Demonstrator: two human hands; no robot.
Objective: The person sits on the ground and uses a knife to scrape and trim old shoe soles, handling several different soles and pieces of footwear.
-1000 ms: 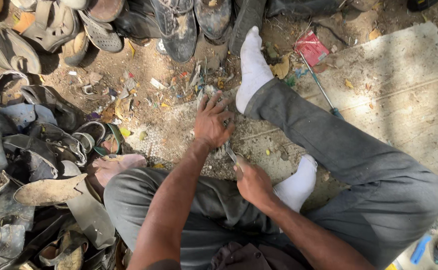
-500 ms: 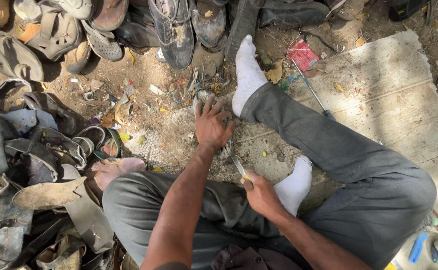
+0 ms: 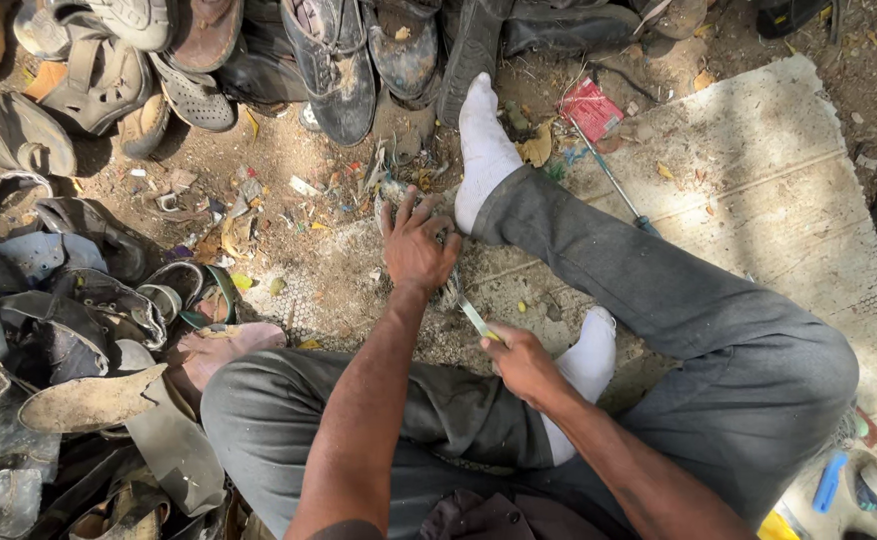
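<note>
Left hand (image 3: 417, 245) spread flat, pressing a frayed piece (image 3: 449, 290) onto the mat (image 3: 759, 170). Right hand (image 3: 521, 362) pinching a thin blade (image 3: 477, 320) at its edge. Cutting apparently under way, unfinished.

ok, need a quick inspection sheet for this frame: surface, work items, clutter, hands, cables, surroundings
Surface: dusty ground with a worn mat under the person's legs.
Work items: thin blade tool; the piece beneath the left hand is hidden.
Clutter: scraps and dry leaves, red packet, screwdriver.
Hands: left hand spread, pressing down; right hand gripping the tool.
Cables: nothing seen.
Surroundings: old shoes and sandals heaped along the left and top edges.
</note>
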